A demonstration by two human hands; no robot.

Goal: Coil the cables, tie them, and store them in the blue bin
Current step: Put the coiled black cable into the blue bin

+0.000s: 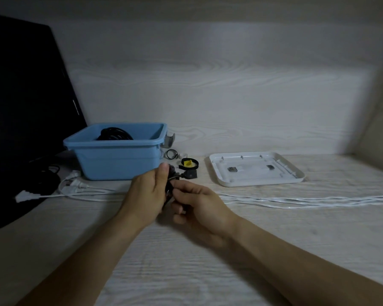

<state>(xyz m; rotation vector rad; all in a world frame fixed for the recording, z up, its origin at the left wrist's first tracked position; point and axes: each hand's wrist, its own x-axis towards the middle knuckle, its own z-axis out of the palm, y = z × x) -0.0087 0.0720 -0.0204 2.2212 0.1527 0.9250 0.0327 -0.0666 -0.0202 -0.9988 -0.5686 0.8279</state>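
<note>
Both hands meet: left hand (147,191) grips a small black cable (169,181), right hand (199,204) apparently pinches it. Blue bin (115,160) sits just beyond the left hand.

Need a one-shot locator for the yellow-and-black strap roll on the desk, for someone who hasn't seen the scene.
Start at the blue bin left of centre on the desk. Just off its right front corner, between it and the white tray, sits the strap roll. It is the only item with yellow: a black band looped around a yellow core, unlike the thin black ring behind it.
</note>
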